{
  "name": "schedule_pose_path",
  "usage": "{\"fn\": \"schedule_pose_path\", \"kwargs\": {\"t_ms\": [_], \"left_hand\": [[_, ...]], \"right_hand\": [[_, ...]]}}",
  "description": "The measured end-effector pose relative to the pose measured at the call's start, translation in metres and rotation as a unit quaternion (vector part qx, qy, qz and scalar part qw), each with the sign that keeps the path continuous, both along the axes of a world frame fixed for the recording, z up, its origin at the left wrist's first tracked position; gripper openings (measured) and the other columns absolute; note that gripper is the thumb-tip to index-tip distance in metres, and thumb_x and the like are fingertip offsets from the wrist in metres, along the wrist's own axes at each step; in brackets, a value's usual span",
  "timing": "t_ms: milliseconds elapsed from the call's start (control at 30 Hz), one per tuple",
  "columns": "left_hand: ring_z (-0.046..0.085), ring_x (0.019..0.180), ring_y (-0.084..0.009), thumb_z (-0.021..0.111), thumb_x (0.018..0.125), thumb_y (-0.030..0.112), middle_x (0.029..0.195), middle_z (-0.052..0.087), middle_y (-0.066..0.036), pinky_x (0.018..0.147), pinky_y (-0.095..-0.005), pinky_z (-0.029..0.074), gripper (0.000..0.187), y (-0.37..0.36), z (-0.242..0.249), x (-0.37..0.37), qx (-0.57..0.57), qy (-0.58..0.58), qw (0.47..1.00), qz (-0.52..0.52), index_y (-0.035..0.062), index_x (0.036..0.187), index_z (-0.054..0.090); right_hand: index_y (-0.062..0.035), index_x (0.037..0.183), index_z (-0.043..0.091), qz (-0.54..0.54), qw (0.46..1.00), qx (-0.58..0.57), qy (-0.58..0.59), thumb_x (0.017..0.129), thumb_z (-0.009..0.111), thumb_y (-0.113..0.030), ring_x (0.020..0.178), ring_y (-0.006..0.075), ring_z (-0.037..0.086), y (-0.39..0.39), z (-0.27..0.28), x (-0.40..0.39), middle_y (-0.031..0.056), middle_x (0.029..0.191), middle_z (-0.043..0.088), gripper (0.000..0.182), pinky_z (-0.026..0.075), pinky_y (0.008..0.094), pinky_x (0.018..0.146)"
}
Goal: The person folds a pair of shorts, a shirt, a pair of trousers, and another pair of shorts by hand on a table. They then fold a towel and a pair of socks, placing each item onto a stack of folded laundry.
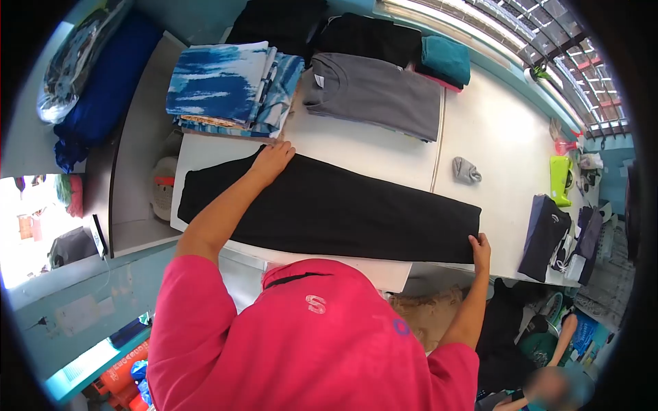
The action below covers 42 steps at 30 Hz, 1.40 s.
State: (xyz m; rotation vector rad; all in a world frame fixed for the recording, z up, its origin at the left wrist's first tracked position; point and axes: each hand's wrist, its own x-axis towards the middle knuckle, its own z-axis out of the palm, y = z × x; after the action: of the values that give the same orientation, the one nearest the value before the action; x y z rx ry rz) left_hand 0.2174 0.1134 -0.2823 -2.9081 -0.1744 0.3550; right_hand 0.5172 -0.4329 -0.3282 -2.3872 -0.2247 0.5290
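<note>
A pair of black trousers point(329, 202), folded lengthwise, lies flat across the white table point(504, 154) in front of me. My left hand point(274, 161) is at the far edge of the cloth near the wide waist end, its fingers closed on the fabric. At the narrow leg end, my right hand point(482, 252) grips the hem corner between thumb and fingers. Just beyond my left hand stands a stack of blue and white patterned fabric point(218, 82). A folded grey T-shirt point(377, 94) lies behind the trousers.
Black folded clothes point(370, 38) and a teal folded cloth point(445, 58) line the back. A small grey bundle point(466, 170) sits right of centre. Dark folded garments point(545, 236) and a lime-green item point(561, 179) are at the right. Another person point(558, 383) is at lower right.
</note>
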Motion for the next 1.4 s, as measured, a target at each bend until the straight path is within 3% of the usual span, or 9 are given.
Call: {"fn": "schedule_pose_path", "kwargs": {"t_ms": [133, 200, 233, 367, 533, 667, 867, 1167, 1400], "left_hand": [[0.047, 0.096, -0.0188, 0.062, 0.066, 0.010, 0.094, 0.049, -0.005, 0.080, -0.0319, 0.036, 0.034, 0.006, -0.001, 0.010, 0.045, 0.040, 0.997, -0.052, 0.0085, 0.098, 0.051], [0.047, 0.095, -0.0185, 0.060, 0.068, 0.010, 0.091, 0.050, -0.005, 0.080, -0.0321, 0.036, 0.028, 0.006, -0.003, 0.011, 0.046, 0.074, 0.995, -0.052, 0.0089, 0.095, 0.052], [0.048, 0.093, -0.0182, 0.058, 0.069, 0.011, 0.088, 0.051, -0.005, 0.079, -0.0323, 0.035, 0.023, 0.008, -0.004, 0.011, 0.048, 0.103, 0.992, -0.047, 0.0093, 0.092, 0.054], [0.049, 0.092, -0.0210, 0.054, 0.071, 0.009, 0.086, 0.050, -0.005, 0.082, -0.0322, 0.034, 0.017, 0.014, 0.007, -0.005, 0.044, 0.036, 0.994, -0.093, 0.0088, 0.088, 0.052], [0.051, 0.087, -0.0222, 0.050, 0.073, 0.006, 0.084, 0.051, -0.006, 0.077, -0.0353, 0.036, 0.013, 0.015, 0.018, -0.033, -0.031, 0.046, 0.998, 0.030, 0.0095, 0.085, 0.053], [0.050, 0.087, -0.0226, 0.049, 0.073, 0.006, 0.083, 0.050, -0.007, 0.077, -0.0351, 0.037, 0.014, 0.015, 0.018, -0.050, -0.044, 0.008, 0.997, 0.061, 0.0088, 0.086, 0.052], [0.049, 0.086, -0.0223, 0.057, 0.068, 0.005, 0.088, 0.046, -0.006, 0.074, -0.0339, 0.037, 0.018, 0.002, 0.024, -0.061, -0.028, -0.114, 0.992, 0.050, 0.0083, 0.084, 0.051], [0.054, 0.081, -0.0308, 0.053, 0.077, 0.009, 0.095, 0.044, -0.009, 0.066, -0.0394, 0.046, 0.016, -0.011, 0.007, -0.062, -0.178, -0.197, 0.925, 0.272, 0.0082, 0.091, 0.046], [0.054, 0.079, -0.0305, 0.052, 0.075, 0.009, 0.091, 0.047, -0.010, 0.065, -0.0385, 0.046, 0.012, -0.072, 0.001, 0.009, -0.283, -0.269, 0.902, 0.185, 0.0074, 0.086, 0.049]], "right_hand": [[0.0010, 0.092, 0.052, -0.032, 0.998, 0.033, 0.033, 0.071, 0.069, -0.021, 0.069, 0.0155, 0.056, 0.014, 0.030, -0.009, 0.0094, 0.077, 0.059, 0.035, 0.044, 0.0277, 0.063], [0.0009, 0.095, 0.051, -0.024, 0.996, -0.079, 0.023, 0.068, 0.070, -0.022, 0.070, 0.0181, 0.058, 0.029, 0.044, -0.013, 0.0115, 0.077, 0.060, 0.041, 0.045, 0.0293, 0.064], [0.0012, 0.095, 0.051, -0.011, 1.000, -0.012, 0.026, 0.066, 0.071, -0.022, 0.070, 0.0198, 0.058, 0.009, 0.004, -0.006, 0.0124, 0.078, 0.060, 0.042, 0.046, 0.0298, 0.066], [0.0011, 0.095, 0.051, 0.022, 0.998, -0.028, 0.050, 0.066, 0.069, -0.019, 0.074, 0.0194, 0.059, 0.026, 0.029, -0.009, 0.0125, 0.080, 0.061, 0.039, 0.046, 0.0299, 0.068], [0.0029, 0.100, 0.052, -0.089, 0.957, 0.126, 0.244, 0.069, 0.065, -0.016, 0.081, 0.0160, 0.057, 0.013, 0.026, 0.000, 0.0108, 0.090, 0.060, 0.039, 0.044, 0.0273, 0.073], [0.0036, 0.104, 0.051, -0.066, 0.946, 0.118, 0.296, 0.073, 0.063, -0.015, 0.084, 0.0144, 0.056, 0.023, 0.050, -0.005, 0.0102, 0.094, 0.059, 0.038, 0.043, 0.0252, 0.076], [0.0041, 0.108, 0.051, -0.031, 0.955, 0.201, 0.217, 0.080, 0.058, -0.016, 0.088, 0.0127, 0.054, 0.029, 0.051, -0.010, 0.0090, 0.098, 0.059, 0.035, 0.041, 0.0250, 0.081], [0.0021, 0.111, 0.051, -0.075, 0.935, 0.265, 0.222, 0.082, 0.058, -0.021, 0.091, 0.0143, 0.055, 0.009, 0.028, -0.003, 0.0074, 0.102, 0.058, 0.038, 0.042, 0.0268, 0.083], [-0.0010, 0.110, 0.053, -0.102, 0.933, 0.315, 0.139, 0.083, 0.057, -0.016, 0.088, 0.0156, 0.058, -0.040, 0.143, 0.050, 0.0070, 0.100, 0.059, 0.031, 0.046, 0.0263, 0.076]]}}
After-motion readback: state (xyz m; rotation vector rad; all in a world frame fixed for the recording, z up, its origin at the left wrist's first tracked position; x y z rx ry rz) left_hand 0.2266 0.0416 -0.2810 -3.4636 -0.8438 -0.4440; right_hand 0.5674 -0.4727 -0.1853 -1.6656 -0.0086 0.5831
